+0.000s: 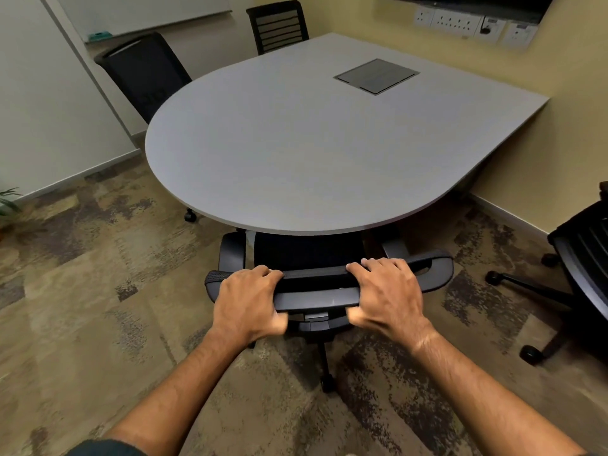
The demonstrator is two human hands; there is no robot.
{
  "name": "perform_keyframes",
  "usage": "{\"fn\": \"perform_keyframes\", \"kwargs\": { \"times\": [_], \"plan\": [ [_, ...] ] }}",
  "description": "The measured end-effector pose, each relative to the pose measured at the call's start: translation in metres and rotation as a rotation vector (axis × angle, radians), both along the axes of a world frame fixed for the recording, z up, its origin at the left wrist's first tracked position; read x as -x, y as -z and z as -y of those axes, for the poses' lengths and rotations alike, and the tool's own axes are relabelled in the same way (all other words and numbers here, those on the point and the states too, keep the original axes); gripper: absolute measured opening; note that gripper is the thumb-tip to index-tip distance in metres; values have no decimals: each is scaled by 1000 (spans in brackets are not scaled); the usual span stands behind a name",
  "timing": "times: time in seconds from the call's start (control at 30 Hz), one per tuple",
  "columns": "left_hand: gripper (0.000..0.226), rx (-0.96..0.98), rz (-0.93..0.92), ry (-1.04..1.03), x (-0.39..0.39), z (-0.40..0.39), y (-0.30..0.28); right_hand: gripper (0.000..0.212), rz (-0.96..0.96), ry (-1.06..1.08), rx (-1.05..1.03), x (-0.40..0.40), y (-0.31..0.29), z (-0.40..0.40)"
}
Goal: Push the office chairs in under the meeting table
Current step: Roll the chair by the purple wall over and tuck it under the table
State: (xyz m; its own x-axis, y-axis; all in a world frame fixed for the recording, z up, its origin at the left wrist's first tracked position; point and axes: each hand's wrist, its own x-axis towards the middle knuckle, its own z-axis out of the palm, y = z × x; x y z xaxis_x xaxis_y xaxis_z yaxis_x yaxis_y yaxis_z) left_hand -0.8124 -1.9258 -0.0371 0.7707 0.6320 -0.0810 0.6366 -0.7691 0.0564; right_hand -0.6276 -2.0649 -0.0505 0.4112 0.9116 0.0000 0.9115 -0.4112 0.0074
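Note:
A black office chair [316, 281] stands in front of me at the rounded near end of the grey meeting table [296, 153]. Its seat and armrests reach partly under the table edge. My left hand [248, 299] grips the top bar of the chair's backrest on the left side. My right hand [386, 296] grips the same bar on the right side. Two more black chairs stand at the table's far side, one at the left [144, 74] and one at the back [279, 26]. Another black chair [575, 268] stands apart from the table at the right.
A patterned carpet [98, 307] covers the floor. A white partition wall [39, 103] runs along the left, and a yellow wall with sockets [460, 24] is behind the table. A grey cable hatch [376, 75] is set in the tabletop. Plant leaves [8, 199] show at the left edge.

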Motion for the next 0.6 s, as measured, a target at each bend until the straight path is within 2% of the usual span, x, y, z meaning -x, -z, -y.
{"fn": "perform_keyframes", "kwargs": {
  "times": [0.17,0.37,0.6],
  "plan": [
    [68,-31,-27,-19,-18,-10,1,71,11,-6,-6,-17,0,-12],
    [67,-62,-28,-24,-36,-20,5,64,27,-10,-3,-38,1,-25],
    [68,-76,-21,-16,-41,-28,4,66,27,-16,-23,-44,2,-31]
  ]
}}
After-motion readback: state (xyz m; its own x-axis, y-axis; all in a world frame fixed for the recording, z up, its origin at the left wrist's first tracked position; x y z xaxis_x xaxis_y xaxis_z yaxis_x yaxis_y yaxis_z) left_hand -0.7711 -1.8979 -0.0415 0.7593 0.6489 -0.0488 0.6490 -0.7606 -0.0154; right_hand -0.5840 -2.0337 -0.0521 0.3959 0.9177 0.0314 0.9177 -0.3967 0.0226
